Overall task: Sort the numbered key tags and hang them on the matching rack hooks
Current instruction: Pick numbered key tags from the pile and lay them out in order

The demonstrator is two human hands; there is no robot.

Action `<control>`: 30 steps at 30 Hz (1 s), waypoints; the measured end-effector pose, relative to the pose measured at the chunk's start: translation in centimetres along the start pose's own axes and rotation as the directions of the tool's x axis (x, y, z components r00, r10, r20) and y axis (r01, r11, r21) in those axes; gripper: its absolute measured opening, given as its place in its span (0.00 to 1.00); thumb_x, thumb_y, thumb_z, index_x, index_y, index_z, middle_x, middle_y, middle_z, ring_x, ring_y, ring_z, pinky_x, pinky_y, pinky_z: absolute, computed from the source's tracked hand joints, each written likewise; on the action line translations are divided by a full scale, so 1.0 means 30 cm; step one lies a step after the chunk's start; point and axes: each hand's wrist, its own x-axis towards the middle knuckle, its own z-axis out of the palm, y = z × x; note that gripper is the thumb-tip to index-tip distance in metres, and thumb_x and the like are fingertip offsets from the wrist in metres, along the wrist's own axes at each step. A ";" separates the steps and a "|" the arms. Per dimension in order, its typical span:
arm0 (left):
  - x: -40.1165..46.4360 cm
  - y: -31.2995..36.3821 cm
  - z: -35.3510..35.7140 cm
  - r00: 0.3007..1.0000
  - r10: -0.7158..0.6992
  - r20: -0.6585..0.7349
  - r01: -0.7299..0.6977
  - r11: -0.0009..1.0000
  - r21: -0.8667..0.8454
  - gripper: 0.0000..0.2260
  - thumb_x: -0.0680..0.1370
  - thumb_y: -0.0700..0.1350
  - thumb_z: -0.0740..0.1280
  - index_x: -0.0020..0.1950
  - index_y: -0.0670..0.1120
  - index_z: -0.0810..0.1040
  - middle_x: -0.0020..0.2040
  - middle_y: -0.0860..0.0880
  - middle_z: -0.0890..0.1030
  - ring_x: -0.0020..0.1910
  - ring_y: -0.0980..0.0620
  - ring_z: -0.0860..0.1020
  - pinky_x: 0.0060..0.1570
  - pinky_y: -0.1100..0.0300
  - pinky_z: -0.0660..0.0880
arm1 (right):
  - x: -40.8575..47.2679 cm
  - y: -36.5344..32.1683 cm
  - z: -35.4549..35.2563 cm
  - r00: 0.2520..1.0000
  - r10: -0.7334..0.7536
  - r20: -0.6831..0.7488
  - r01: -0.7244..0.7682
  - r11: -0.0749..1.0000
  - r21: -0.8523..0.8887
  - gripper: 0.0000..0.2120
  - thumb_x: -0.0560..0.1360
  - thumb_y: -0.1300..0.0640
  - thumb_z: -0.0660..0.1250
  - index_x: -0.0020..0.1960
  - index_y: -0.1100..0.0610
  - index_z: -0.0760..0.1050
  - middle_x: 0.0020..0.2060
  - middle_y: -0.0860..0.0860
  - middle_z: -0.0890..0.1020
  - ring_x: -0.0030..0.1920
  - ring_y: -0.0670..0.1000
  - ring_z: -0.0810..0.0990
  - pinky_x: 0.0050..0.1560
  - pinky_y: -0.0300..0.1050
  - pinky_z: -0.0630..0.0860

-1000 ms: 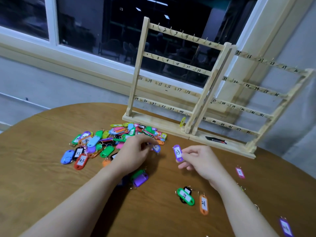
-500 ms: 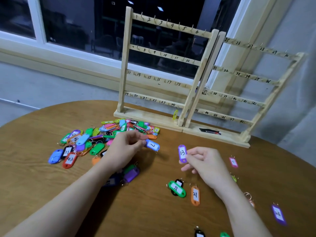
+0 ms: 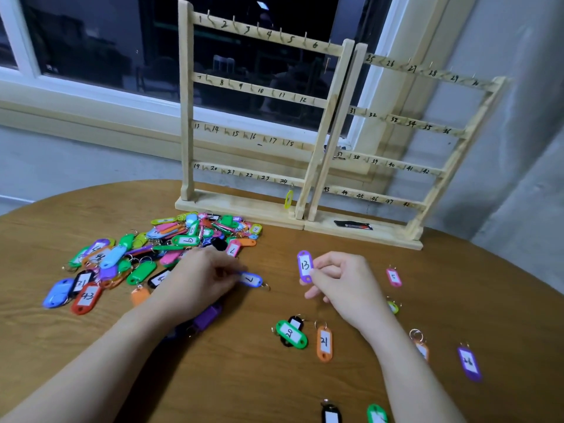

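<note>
**Blue tag drawn clear of the pile**

Left hand (image 3: 198, 280) fingers pinch the blue tag (image 3: 251, 279), now pulled clear of the pile (image 3: 158, 248). Right hand (image 3: 341, 277) still pinches purple tag 13 (image 3: 305, 266) upright above the table (image 3: 244, 377). Rack (image 3: 262, 123) hook 13 remains empty; sorting continues.

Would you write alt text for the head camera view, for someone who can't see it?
A person's right hand pinches a purple tag marked 13, while the left hand holds a blue tag beside a colourful pile of tags. Two numbered wooden racks stand behind on the table.
</note>
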 end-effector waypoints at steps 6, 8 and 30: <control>-0.002 -0.003 -0.016 0.994 0.113 0.007 -0.113 0.975 0.190 0.08 0.72 0.48 0.79 0.49 0.58 0.87 0.40 0.65 0.78 0.42 0.61 0.77 0.48 0.59 0.74 | 0.001 0.004 0.000 1.000 -0.008 -0.016 0.008 1.000 -0.011 0.05 0.79 0.61 0.67 0.47 0.53 0.80 0.37 0.44 0.87 0.35 0.46 0.86 0.40 0.45 0.76; -0.002 0.000 -0.019 0.990 0.138 0.007 -0.136 0.966 0.222 0.06 0.72 0.49 0.78 0.48 0.57 0.86 0.41 0.63 0.79 0.42 0.58 0.77 0.49 0.54 0.76 | 0.000 0.004 -0.005 1.000 -0.001 -0.017 0.000 1.000 -0.011 0.06 0.79 0.61 0.67 0.47 0.52 0.80 0.37 0.44 0.87 0.35 0.46 0.86 0.41 0.49 0.77; -0.011 0.034 -0.039 0.987 0.027 -0.160 -0.009 0.993 0.114 0.06 0.73 0.39 0.77 0.47 0.46 0.84 0.42 0.54 0.81 0.41 0.52 0.77 0.46 0.57 0.72 | 0.007 0.025 -0.052 0.992 0.055 -0.116 -0.046 0.996 0.080 0.08 0.81 0.61 0.66 0.49 0.49 0.80 0.40 0.42 0.87 0.36 0.47 0.86 0.38 0.48 0.80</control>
